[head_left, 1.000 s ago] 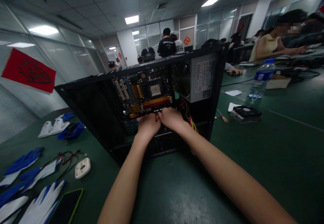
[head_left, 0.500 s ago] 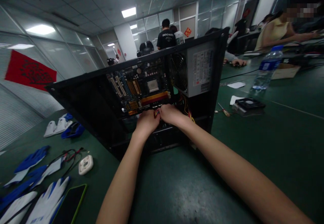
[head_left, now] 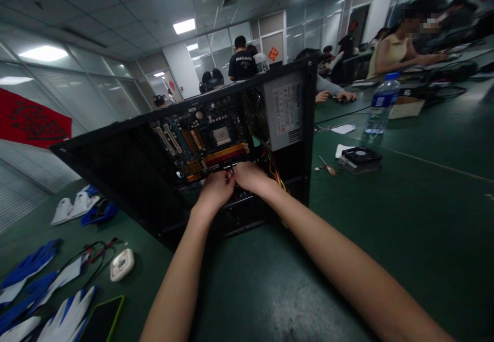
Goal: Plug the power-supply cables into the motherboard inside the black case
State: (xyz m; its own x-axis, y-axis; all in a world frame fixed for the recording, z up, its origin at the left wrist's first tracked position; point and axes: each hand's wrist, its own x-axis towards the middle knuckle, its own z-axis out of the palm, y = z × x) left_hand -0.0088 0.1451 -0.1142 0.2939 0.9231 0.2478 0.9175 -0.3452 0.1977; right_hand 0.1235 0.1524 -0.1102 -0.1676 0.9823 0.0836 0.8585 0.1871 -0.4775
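Observation:
An open black computer case (head_left: 104,161) stands on the green table in front of me, with its motherboard (head_left: 189,141) and grey power supply (head_left: 283,107) showing. Both hands reach inside, at the motherboard's lower edge. Multicoloured wires (head_left: 230,173) show between my fingers. My left hand (head_left: 215,191) is closed on them, and my right hand (head_left: 251,176) closes on the same bundle from the right. The fingertips and the wires' end are mostly hidden. Yellow and red cables (head_left: 278,177) hang below the power supply, by my right wrist.
On the right are a cooling fan with heatsink (head_left: 360,159), a screwdriver (head_left: 328,167) and a water bottle (head_left: 383,105). Blue and white gloves (head_left: 67,316), a phone (head_left: 102,319) and a small white case (head_left: 122,264) lie at left. Other people sit farther back.
The whole view has shifted, so the case and table things appear farther left. Both hands keep their closed hold at the motherboard's lower edge.

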